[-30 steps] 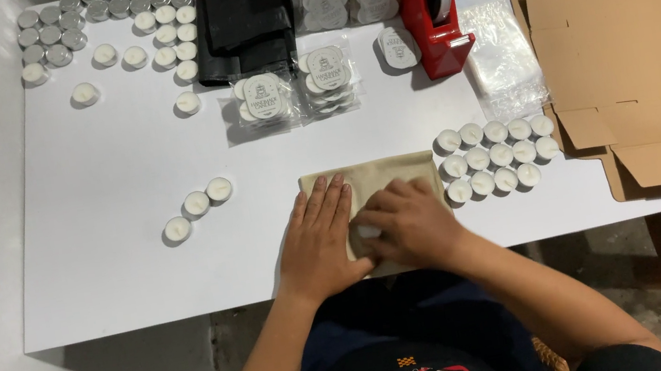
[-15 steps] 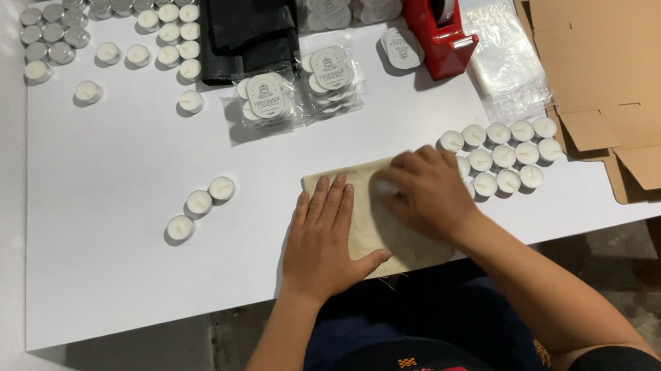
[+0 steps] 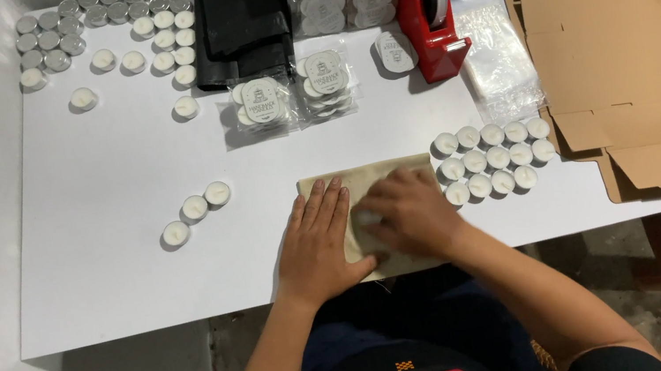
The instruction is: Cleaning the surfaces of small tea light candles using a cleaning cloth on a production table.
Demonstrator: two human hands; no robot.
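Two hands on one beige cloth pouch [image 3: 365, 178], flat at the near edge of the white table [image 3: 135, 245]. Left hand [image 3: 320, 241] spread, palm down, fingers straight and close together, pinning the pouch's left half, probably to stop it sliding. Right hand [image 3: 411, 212] curled over the pouch's right half, knuckles up, fingertips tucked toward a small pale thing at the pouch's middle; whether pinched or merely pressed, cannot tell. Both forearms angled in from the near edge, wrists low.

Just right of the pouch: tealights in a tidy block [image 3: 489, 161], within easy reach of the right hand. Left of the pouch: three loose tealights [image 3: 195, 208] in a slanted row. Beyond the pouch: bagged tealight packs [image 3: 288, 94], then a red tape dispenser [image 3: 431, 25]. Far right of the pouch: flat cardboard box blanks [image 3: 629, 46].
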